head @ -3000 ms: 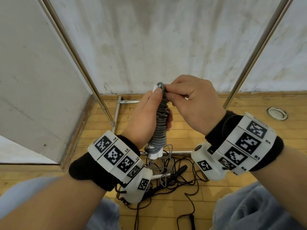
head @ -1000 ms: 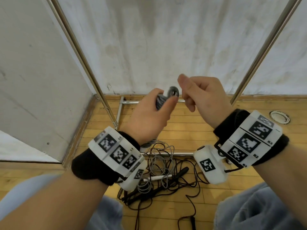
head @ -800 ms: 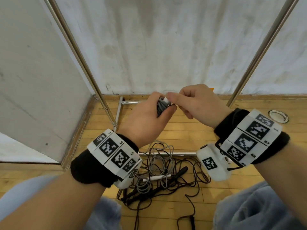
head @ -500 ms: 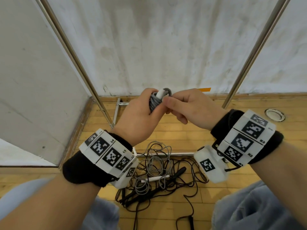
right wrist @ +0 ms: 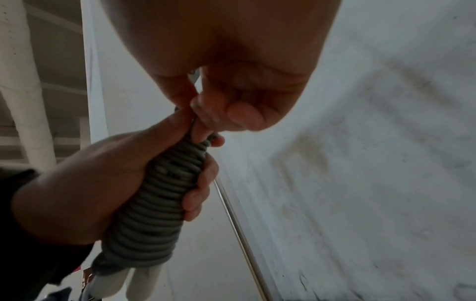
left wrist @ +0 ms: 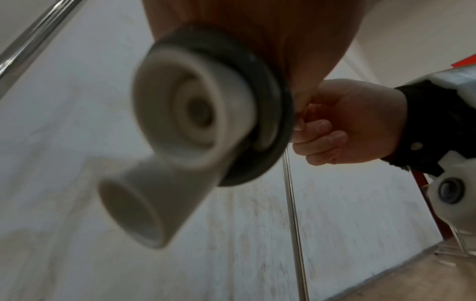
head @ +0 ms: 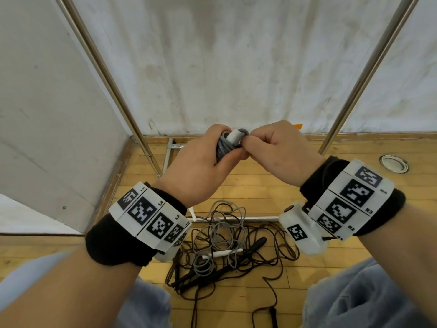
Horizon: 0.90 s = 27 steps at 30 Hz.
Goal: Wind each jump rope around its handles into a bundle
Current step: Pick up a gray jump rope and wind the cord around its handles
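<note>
A grey jump rope bundle (head: 223, 147) (right wrist: 157, 195), its cord coiled tightly round two white handles, is gripped upright in my left hand (head: 201, 169) (right wrist: 85, 183). The white handle ends (left wrist: 180, 142) stick out below my palm in the left wrist view. My right hand (head: 272, 152) (left wrist: 342, 126) pinches the last grey loop (head: 243, 133) at the bundle's top, against the white handle tip (head: 234, 136). On the floor below lie a loose grey rope with a white handle (head: 222, 252) and black ropes (head: 236, 263) tangled together.
Two slanted steel poles (head: 111, 84) (head: 369, 72) stand before a white sheet wall, with a steel base bar (head: 236, 218) on the wooden floor. A round metal floor fitting (head: 393, 163) sits at the right. My knees in grey trousers (head: 369, 301) frame the tangle.
The right hand let go for a moment, came back to the top of the bundle and now pinches the end loop there. The bundle has tilted away from me.
</note>
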Each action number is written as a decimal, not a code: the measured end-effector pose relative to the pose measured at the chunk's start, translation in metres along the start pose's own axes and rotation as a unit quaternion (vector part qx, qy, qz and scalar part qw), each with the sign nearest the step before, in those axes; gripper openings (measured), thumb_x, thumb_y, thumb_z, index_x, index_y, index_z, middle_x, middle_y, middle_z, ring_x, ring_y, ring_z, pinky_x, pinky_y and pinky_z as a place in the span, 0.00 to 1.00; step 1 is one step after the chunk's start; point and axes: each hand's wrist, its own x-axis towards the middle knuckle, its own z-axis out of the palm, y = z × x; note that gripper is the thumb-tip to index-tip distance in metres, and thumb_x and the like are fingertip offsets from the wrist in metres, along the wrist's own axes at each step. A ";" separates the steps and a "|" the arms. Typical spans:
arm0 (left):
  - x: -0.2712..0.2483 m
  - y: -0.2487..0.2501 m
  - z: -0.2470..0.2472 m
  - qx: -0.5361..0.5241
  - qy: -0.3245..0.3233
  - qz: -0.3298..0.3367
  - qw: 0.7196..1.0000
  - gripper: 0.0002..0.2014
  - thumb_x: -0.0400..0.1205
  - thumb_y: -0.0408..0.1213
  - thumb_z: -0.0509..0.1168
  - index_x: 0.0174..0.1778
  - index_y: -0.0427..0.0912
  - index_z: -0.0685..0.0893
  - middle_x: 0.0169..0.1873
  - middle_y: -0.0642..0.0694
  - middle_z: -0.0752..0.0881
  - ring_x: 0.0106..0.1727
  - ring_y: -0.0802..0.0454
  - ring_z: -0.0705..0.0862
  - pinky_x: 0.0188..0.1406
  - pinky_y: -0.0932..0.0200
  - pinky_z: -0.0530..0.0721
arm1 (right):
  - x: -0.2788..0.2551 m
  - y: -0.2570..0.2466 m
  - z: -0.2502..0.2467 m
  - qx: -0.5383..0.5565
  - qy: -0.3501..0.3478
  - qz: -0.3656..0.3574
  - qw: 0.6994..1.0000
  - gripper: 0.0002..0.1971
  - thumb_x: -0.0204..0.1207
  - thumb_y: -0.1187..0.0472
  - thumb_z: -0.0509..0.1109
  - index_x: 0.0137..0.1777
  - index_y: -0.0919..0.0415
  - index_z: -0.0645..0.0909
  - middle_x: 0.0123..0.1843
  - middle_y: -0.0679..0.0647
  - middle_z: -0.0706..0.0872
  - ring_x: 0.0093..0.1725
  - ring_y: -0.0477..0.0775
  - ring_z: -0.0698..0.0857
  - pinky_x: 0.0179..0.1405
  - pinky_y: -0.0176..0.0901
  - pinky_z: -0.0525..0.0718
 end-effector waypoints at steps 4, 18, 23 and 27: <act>0.000 0.000 0.001 0.000 -0.005 0.014 1.000 0.13 0.83 0.48 0.63 0.61 0.50 0.75 0.34 0.60 0.81 0.39 0.66 0.80 0.33 0.72 0.76 | -0.001 0.000 0.001 -0.022 0.034 -0.011 0.999 0.16 0.70 0.56 0.63 0.25 0.63 0.83 0.12 0.44 0.67 0.17 0.45 0.65 0.16 0.28 0.62; -0.004 0.005 0.014 -0.093 0.031 -0.024 0.995 0.17 0.83 0.57 0.54 0.59 0.52 0.78 0.33 0.49 0.84 0.34 0.49 0.84 0.36 0.38 0.83 | 0.000 -0.004 -0.002 -0.078 0.091 -0.038 0.992 0.18 0.65 0.53 0.61 0.29 0.69 0.82 0.20 0.54 0.72 0.20 0.46 0.66 0.18 0.34 0.64; -0.001 0.008 0.017 -0.126 0.030 -0.047 0.990 0.16 0.82 0.56 0.54 0.56 0.50 0.79 0.32 0.51 0.84 0.31 0.52 0.84 0.37 0.42 0.85 | -0.002 -0.004 -0.001 -0.078 0.112 -0.052 0.989 0.15 0.70 0.59 0.66 0.28 0.71 0.79 0.21 0.54 0.71 0.22 0.47 0.66 0.21 0.37 0.65; 0.001 0.008 0.015 -0.176 0.017 -0.041 0.983 0.14 0.83 0.52 0.55 0.54 0.48 0.79 0.33 0.47 0.84 0.29 0.56 0.83 0.29 0.58 0.82 | -0.001 -0.004 -0.002 -0.054 0.105 -0.056 0.991 0.17 0.68 0.56 0.63 0.29 0.72 0.77 0.20 0.50 0.68 0.23 0.45 0.66 0.22 0.34 0.64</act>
